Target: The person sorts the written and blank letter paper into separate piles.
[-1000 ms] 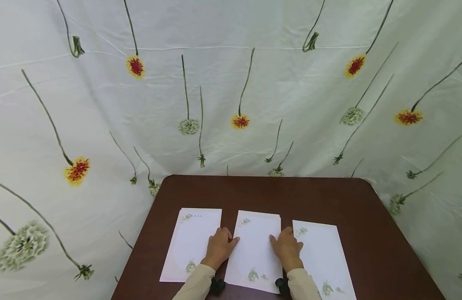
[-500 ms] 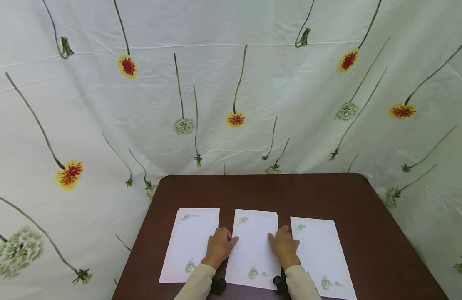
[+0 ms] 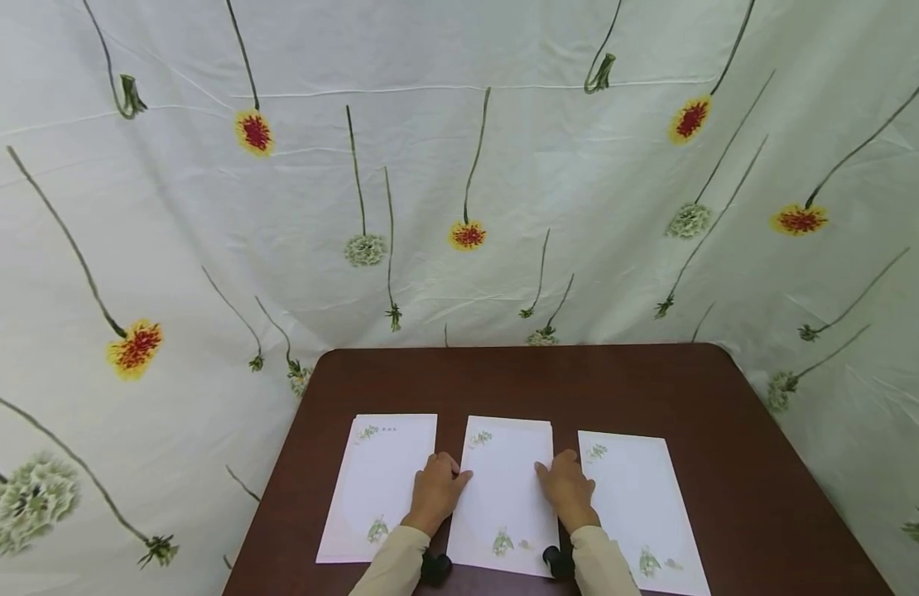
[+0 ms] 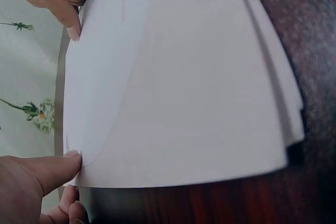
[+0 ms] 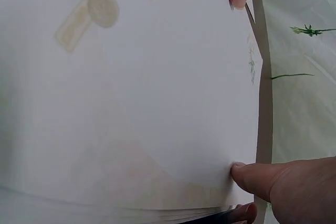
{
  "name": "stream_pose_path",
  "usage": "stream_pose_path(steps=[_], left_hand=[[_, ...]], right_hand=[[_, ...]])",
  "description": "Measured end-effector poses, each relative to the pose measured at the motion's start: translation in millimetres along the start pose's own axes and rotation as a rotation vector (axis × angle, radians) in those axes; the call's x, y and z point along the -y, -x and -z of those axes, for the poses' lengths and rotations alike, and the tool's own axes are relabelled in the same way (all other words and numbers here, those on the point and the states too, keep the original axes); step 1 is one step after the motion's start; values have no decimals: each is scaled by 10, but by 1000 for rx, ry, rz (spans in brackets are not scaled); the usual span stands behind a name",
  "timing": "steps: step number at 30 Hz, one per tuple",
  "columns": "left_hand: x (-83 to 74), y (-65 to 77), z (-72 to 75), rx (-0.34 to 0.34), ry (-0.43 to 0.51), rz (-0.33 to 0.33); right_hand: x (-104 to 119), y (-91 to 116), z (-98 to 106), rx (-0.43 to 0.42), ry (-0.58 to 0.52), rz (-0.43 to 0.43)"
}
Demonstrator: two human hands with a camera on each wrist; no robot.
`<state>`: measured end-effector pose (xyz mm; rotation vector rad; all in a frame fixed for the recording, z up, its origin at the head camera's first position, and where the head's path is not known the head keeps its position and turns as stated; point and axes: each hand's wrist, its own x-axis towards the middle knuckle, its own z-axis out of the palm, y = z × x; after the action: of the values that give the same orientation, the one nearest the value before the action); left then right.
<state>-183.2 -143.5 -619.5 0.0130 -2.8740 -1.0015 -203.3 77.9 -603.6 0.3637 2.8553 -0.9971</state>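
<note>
The middle stack of paper [image 3: 502, 501] lies on the desk [image 3: 616, 389] midway between its left and right edges, well short of the far edge, pinched at its long sides by the left grip [image 3: 435, 490] and right grip [image 3: 568, 490]. Uneven thumb pressure could let its loose sheets, out of line at a corner, slide and fan. Squeezing inward might buckle them, while a stray wrist could nudge the right-hand paper [image 3: 642, 513] towards the desk's right edge
</note>
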Motion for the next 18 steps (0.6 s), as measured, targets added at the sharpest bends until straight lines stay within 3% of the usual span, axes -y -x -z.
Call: stream_pose_path(steps=[9,18], left_hand=[[48,11,70,-48,5,-21],[-11,27,89,-10,42,-22]], right_hand=[[29,-35,-1,17,-76,51],[-35,-11,-31,-29,-95,111]])
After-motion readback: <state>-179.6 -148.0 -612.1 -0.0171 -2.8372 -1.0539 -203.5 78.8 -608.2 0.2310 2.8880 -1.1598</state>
